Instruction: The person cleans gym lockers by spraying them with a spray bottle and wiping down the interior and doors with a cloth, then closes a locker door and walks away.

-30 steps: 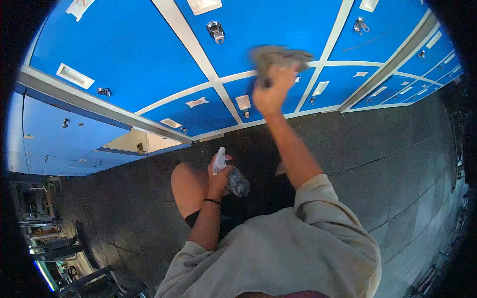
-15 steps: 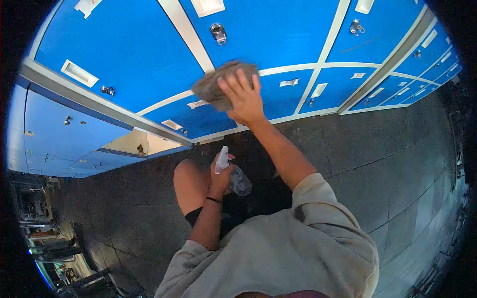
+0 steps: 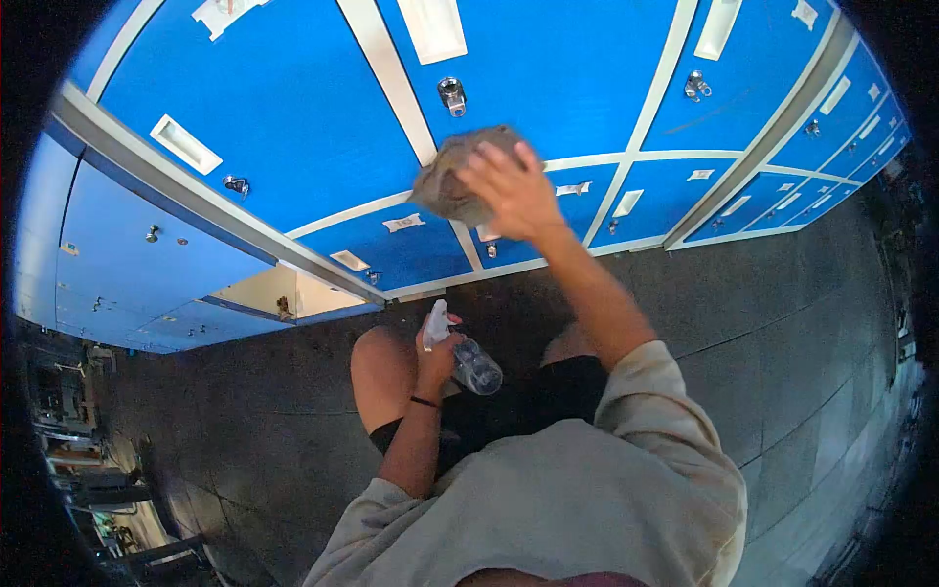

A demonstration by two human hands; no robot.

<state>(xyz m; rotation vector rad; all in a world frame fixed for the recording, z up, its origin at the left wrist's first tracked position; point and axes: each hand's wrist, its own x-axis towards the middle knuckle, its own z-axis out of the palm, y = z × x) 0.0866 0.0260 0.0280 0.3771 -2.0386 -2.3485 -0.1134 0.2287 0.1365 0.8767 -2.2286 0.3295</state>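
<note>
My right hand [image 3: 511, 196] lies over a grey-brown cloth [image 3: 452, 186], fingers spread and slightly blurred. The cloth is against the blue lockers [image 3: 548, 73], where the white frame strips meet between upper and lower doors. Down by my knee, my left hand [image 3: 437, 354] is wrapped round the neck of a clear spray bottle [image 3: 477, 368]. Its white trigger head [image 3: 436, 323] points up and the bottle is tilted. A metal lock [image 3: 452, 96] sits on the door just above the cloth.
An open compartment [image 3: 293, 291] shows low on the left, beside paler blue lockers [image 3: 147, 230]. Dark floor tiles [image 3: 743, 342] run along the locker base. Gym-like equipment [image 3: 127, 519] stands at the lower left. More locker doors [image 3: 822, 147] continue to the right.
My right hand and the cloth have moved a little right and down in view. The view has shifted slightly, and both knees now show. My left hand still holds the spray bottle.
</note>
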